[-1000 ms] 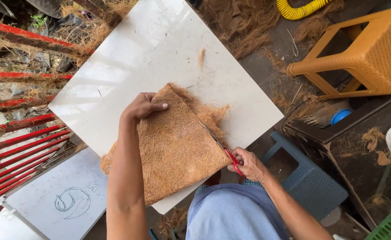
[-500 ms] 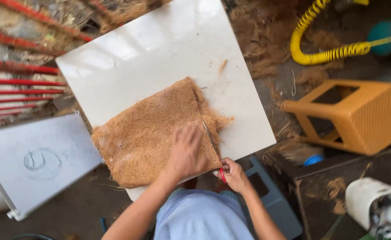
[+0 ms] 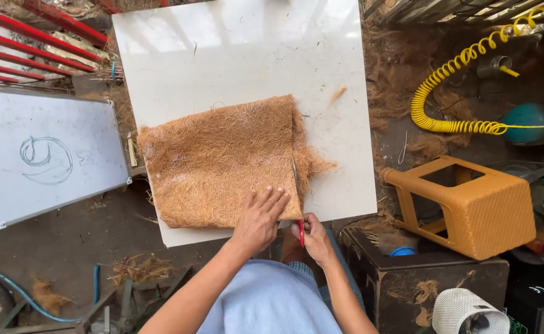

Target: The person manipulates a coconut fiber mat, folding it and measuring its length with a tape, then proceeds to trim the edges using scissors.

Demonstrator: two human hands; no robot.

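Head view: left hand (image 3: 261, 218) flat, open, pinning coir mat (image 3: 219, 162) on desk (image 3: 247, 55); right hand (image 3: 314, 235) grip closed on red-handled scissors (image 3: 298, 207), mid-cut; next calls for steady straight snips

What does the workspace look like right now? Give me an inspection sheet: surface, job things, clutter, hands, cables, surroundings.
Surface: white board, glossy, a few loose fibres on it.
Job's things: brown coir mat lying flat on the board; red-handled scissors at its right edge, with a frayed strip beyond the blade.
Clutter: fibre scraps on the ground at the right.
Hands: left hand pressed flat on the mat's near edge; right hand gripping the scissors.
Cables: yellow coiled hose at the right; blue hose at lower left.
Surroundings: whiteboard with a drawing, red bars, overturned orange stool, dark box.
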